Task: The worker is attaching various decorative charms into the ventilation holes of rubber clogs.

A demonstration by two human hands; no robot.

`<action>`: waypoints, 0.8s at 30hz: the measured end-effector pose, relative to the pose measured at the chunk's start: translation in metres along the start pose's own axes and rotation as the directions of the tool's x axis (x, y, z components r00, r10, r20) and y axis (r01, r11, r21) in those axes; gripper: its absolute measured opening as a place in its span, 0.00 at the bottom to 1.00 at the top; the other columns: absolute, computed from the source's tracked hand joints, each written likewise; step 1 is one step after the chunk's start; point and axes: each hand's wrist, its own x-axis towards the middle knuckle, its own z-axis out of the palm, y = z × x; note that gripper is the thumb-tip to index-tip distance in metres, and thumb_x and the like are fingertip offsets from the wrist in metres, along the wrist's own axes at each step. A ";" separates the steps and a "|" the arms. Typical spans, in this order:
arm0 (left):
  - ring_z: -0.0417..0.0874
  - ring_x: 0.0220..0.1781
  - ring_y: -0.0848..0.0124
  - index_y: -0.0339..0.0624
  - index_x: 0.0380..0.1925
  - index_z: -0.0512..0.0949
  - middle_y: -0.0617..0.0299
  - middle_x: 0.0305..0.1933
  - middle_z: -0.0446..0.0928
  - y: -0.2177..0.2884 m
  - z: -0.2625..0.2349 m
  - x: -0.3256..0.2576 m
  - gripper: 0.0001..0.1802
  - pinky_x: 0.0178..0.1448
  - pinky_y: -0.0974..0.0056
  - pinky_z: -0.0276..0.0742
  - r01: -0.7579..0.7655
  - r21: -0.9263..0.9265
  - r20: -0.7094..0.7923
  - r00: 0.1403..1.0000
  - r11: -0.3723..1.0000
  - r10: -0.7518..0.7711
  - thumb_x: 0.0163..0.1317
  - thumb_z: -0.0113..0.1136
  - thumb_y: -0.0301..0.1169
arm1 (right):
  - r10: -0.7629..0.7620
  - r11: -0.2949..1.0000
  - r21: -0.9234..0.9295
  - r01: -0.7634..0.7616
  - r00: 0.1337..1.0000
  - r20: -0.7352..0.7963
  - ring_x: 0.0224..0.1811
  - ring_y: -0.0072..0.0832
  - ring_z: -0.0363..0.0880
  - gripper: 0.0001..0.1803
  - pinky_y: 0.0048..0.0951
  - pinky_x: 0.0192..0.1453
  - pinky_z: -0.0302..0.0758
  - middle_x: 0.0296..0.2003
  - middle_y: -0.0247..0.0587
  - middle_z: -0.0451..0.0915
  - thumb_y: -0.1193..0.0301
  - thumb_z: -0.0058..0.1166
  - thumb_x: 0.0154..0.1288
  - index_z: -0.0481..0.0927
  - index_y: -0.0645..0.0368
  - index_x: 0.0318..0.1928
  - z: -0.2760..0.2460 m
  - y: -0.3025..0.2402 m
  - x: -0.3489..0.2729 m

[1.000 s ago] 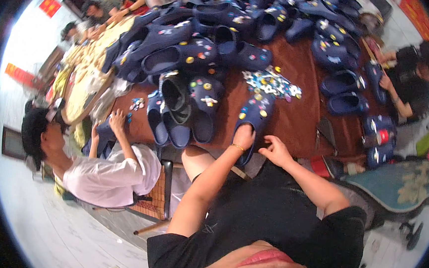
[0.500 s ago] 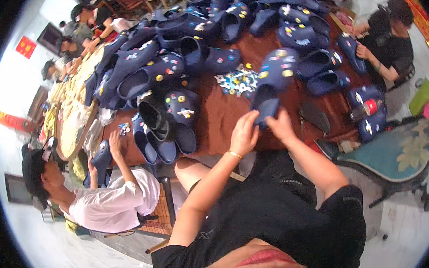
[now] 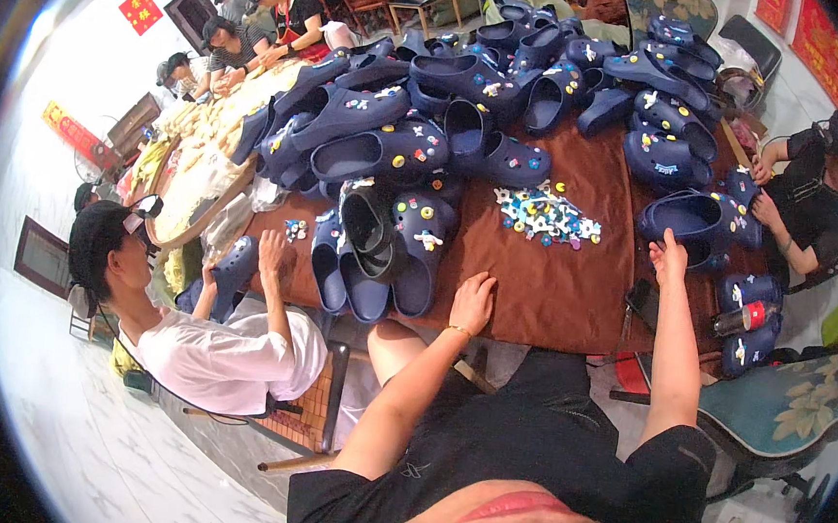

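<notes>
A navy clog (image 3: 686, 220) decorated with small charms lies at the table's right side, on top of other clogs. My right hand (image 3: 670, 260) is at its heel, fingertips and thumb against the rim. On the brown cloth near the front edge rests my left hand (image 3: 474, 302), fingers loosely stretched, holding nothing. Beyond it lies a loose heap of white, blue and yellow charms (image 3: 550, 215). To its left, several navy clogs (image 3: 422, 252) stand along the edge, with a black clog (image 3: 370, 234) among them.
A large pile of navy clogs (image 3: 361, 117) covers the table's far side. One person in white (image 3: 223, 360) sits at my left with a clog; another in black (image 3: 804, 206) works at the right. A bottle (image 3: 743, 319) lies on clogs beside a teal chair (image 3: 788, 399).
The clog I held in both hands over the front edge has moved right onto other clogs. My left hand has let go and come down onto the cloth. The view has shifted.
</notes>
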 end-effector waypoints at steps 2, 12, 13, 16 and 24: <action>0.67 0.53 0.58 0.42 0.44 0.69 0.54 0.49 0.67 0.001 0.003 -0.003 0.18 0.55 0.58 0.63 -0.038 0.065 -0.024 0.999 0.997 0.039 0.50 0.51 0.26 | 0.018 1.000 -0.019 -0.018 1.000 -0.010 0.25 0.27 0.74 0.18 0.21 0.22 0.70 0.29 0.38 0.71 0.60 0.55 0.55 0.67 0.59 0.38 0.003 0.013 -0.005; 0.67 0.53 0.59 0.41 0.42 0.70 0.55 0.49 0.68 0.004 -0.001 -0.003 0.16 0.55 0.58 0.63 -0.036 0.066 -0.058 0.998 0.997 0.040 0.50 0.51 0.26 | 0.180 0.930 -0.352 -0.104 0.965 0.189 0.25 0.22 0.73 0.15 0.20 0.25 0.70 0.31 0.35 0.74 0.70 0.49 0.56 0.70 0.61 0.45 0.036 0.060 -0.057; 0.67 0.53 0.59 0.41 0.42 0.70 0.55 0.49 0.68 0.005 -0.001 -0.003 0.16 0.55 0.58 0.63 -0.036 0.065 -0.056 0.998 0.997 0.040 0.50 0.51 0.26 | 0.215 0.917 -0.382 -0.116 0.950 0.225 0.25 0.22 0.73 0.15 0.20 0.26 0.71 0.32 0.36 0.74 0.69 0.48 0.57 0.70 0.61 0.44 0.039 0.062 -0.062; 0.67 0.54 0.59 0.41 0.42 0.70 0.55 0.49 0.68 0.005 -0.001 -0.003 0.16 0.55 0.58 0.63 -0.034 0.057 -0.052 0.998 0.998 0.037 0.50 0.51 0.26 | 0.345 0.870 -0.447 -0.207 0.904 0.253 0.25 0.23 0.74 0.13 0.21 0.26 0.71 0.30 0.35 0.75 0.68 0.48 0.58 0.71 0.60 0.42 0.046 0.077 -0.068; 0.68 0.53 0.59 0.41 0.42 0.70 0.54 0.49 0.69 0.006 -0.002 -0.003 0.16 0.55 0.58 0.63 -0.025 0.064 -0.043 0.999 0.998 0.028 0.50 0.50 0.26 | 0.360 0.814 -0.553 -0.177 0.901 0.241 0.25 0.23 0.75 0.10 0.21 0.26 0.73 0.28 0.36 0.75 0.69 0.48 0.59 0.72 0.60 0.39 0.051 0.085 -0.070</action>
